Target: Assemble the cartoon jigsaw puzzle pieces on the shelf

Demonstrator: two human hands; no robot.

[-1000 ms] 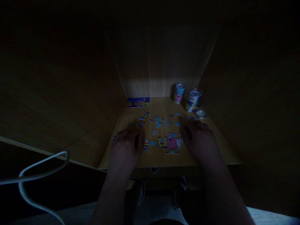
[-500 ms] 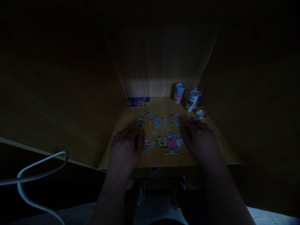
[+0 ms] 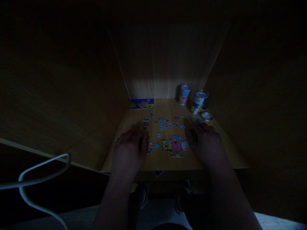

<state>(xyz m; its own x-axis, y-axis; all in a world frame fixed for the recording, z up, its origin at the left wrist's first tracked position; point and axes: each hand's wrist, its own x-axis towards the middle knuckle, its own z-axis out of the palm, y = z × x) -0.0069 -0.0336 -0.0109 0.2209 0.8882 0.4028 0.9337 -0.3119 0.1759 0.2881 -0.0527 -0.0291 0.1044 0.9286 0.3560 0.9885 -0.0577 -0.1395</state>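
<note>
My left hand [image 3: 129,148] rests at the left of the wooden surface, fingers curled and thumb drawn in toward them. Its fingertips are in shadow, so whatever they hold is hidden. Beside its thumb lie joined puzzle pieces [image 3: 150,148] and a loose blue puzzle piece [image 3: 156,146]. My right hand [image 3: 206,142] is also curled, its thumb side at the right edge of a partly joined jigsaw puzzle [image 3: 177,146]. That section shows a yellow square character and a pink starfish. Further back, several loose puzzle pieces [image 3: 161,124] are scattered between the hands.
A blue picture card [image 3: 141,103] lies at the back left. Two printed cans [image 3: 184,95] [image 3: 198,102] stand at the back right, near a round metal lid [image 3: 206,116]. Wooden panels [image 3: 168,60] enclose the surface. A white cable [image 3: 43,172] loops at lower left.
The view has shifted very slightly. Both hands keep nearly the same pose and place, and the puzzle pieces appear unmoved on the surface.
</note>
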